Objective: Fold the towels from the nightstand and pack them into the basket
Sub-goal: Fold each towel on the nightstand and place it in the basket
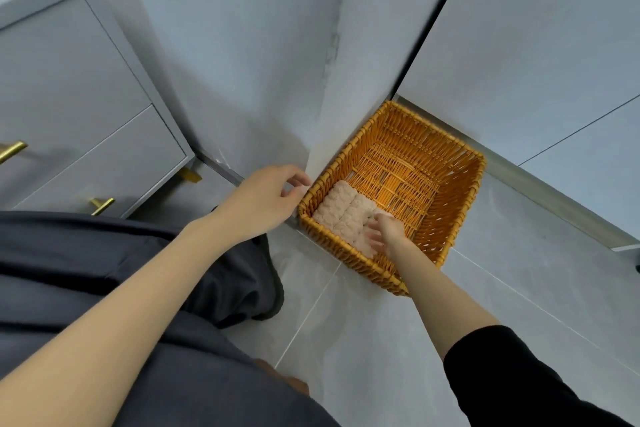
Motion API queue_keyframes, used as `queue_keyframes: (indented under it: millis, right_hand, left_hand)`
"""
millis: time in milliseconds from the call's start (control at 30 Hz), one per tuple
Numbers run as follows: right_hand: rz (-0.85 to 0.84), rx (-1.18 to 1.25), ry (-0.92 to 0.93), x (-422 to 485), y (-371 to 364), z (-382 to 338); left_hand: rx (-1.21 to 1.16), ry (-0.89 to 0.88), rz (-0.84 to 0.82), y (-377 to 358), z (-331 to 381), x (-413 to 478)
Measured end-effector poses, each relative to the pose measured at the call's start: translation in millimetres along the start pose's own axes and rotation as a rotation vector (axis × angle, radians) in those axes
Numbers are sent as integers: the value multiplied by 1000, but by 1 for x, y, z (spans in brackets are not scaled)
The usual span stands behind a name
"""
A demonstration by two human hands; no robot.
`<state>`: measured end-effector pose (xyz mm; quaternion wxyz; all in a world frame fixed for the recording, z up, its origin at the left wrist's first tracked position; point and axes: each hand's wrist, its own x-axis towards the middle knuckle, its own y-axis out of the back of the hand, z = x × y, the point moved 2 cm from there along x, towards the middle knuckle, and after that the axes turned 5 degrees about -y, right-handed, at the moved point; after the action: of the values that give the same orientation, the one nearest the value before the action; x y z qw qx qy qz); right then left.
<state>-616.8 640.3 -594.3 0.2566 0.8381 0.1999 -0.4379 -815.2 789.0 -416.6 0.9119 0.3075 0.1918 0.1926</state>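
While right hand (pixel 382 232) rests flat on towels (pixel 341 211), half-hiding one, left hand (pixel 266 198) grip loose, empty, beside basket (pixel 460 194).

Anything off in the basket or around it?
Nothing stands out. The basket sits level on the floor, weave intact; the folded pink towel lies tidy in its near left corner under the right hand.

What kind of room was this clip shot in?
Probably a bedroom corner in a home: a grey nightstand with brass drawer handles, a tiled floor, and a wicker basket holding folded pink towels against the wall.
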Motion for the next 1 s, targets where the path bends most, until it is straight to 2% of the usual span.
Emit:
queue_keyframes:
  millis: [100, 200, 400, 600, 800, 1000]
  right_hand:
    - [-33, -93, 196, -31, 1, -14]
    - [-219, -179, 253, -81, -3, -26]
    - [-553, -511, 430, -192, -26, -53]
    - [-588, -548, 745, -295, -62, -90]
    - [-550, -577, 1024, -372, -116, -139]
    - [-608, -583, 1181, -434, -177, -168]
  left_hand:
    - [-45, -4, 40, 10, 6, -6]
    - [-114, -15, 96, 21, 15, -13]
    - [-269, -7, 287, 55, 27, -36]
    - [-326, -21, 500, 125, 24, -77]
    - [-303, 0, 722, 211, 24, -130]
    - [-261, 29, 916, 280, 1, -199]
